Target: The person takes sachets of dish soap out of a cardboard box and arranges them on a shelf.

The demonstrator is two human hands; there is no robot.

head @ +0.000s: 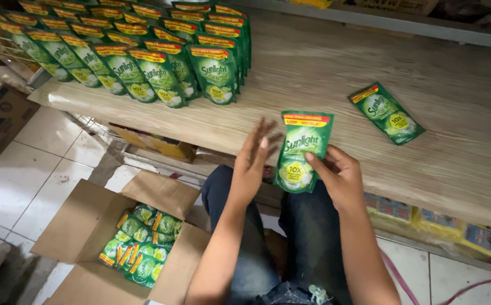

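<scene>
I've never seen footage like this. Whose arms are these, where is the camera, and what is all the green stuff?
There is no machine here: a person wears a camera on the head, looking down at their own hands. The right hand holds a green pouch at the edge of a wooden shelf; the left hand is open beside it, holding nothing. Rows of matching pouches stand at the shelf's left, and one lone pouch lies flat to the right. On the tiled floor, an open cardboard box holds more.
</scene>
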